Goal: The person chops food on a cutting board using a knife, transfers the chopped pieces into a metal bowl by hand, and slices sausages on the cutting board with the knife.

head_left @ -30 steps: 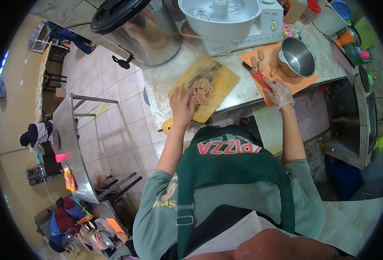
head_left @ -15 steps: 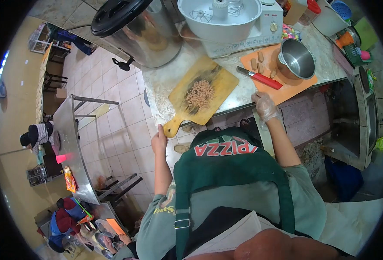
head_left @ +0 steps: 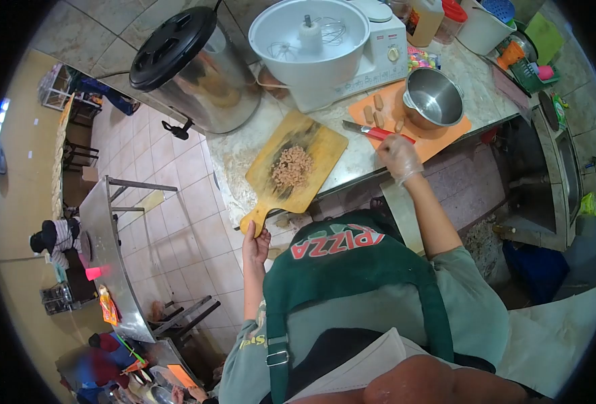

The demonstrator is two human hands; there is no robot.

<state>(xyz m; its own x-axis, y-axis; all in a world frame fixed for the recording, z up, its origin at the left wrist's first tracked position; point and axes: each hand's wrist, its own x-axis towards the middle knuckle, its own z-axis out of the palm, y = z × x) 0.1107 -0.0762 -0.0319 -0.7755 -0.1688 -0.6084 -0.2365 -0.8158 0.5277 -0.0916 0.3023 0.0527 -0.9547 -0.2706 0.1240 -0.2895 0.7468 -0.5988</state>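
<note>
At the near end of the wooden board (head_left: 321, 145), the handle is met by the left hand (head_left: 256, 246), thumb against it, fingers loosely curled and partly spread; whether it is gripped cannot be told. Chopped pieces (head_left: 292, 167) are heaped on the board's darkened middle. Over to the right hand (head_left: 400, 159): it is covered by a clear glove, fingers bent inward, right beside the red handle of the knife (head_left: 373, 132); whether the handle is touched or gripped cannot be made out. The knife is laid partly on the orange mat (head_left: 439, 143), where uncut pieces (head_left: 378, 118) and a metal pot (head_left: 434, 98) are set, all on the table (head_left: 335, 173).
</note>
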